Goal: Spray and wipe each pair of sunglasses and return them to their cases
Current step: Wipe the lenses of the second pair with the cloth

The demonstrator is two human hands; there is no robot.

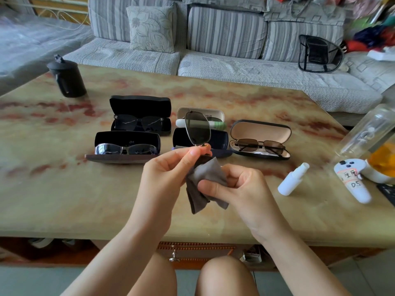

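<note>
Two fingertips of the left hand (168,174) pinch the thin-rimmed, grey-lensed metal sunglasses (197,129) at the lower edge of one lens. That lens stands upright in the air above the open cases. The right hand (239,189) is curled round a crumpled grey wiping cloth (205,182) just beneath; the second lens is hidden there. So narrow a pinch could let the pair twist or slip onto the glossy marble-patterned table (64,189) if the cloth rubs hard. Fingertips this close to the glass may smear it again.
</note>
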